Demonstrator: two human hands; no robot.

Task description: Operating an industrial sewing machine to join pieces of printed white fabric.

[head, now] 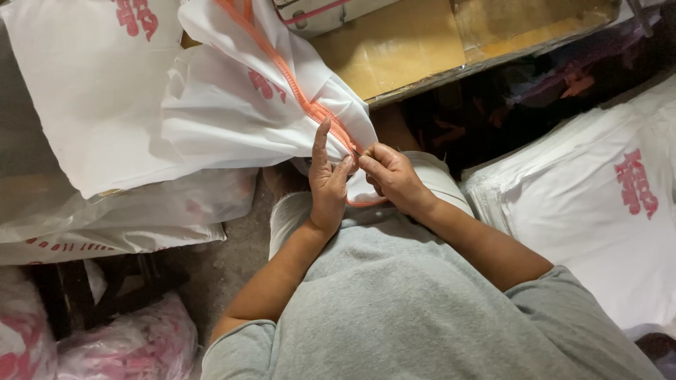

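Brightness: moderate, warm and even; the white fabric (232, 119) above the hands is rendered bright without blown glare.
Shadows: soft; a dark gap is seen up and right of the right hand (394, 176), and dim floor lies below the left hand (327, 186).
Sharpness: hands are crisp; corners are slightly softened.
Distortion: mild wide-angle stretching is noted at the edges.
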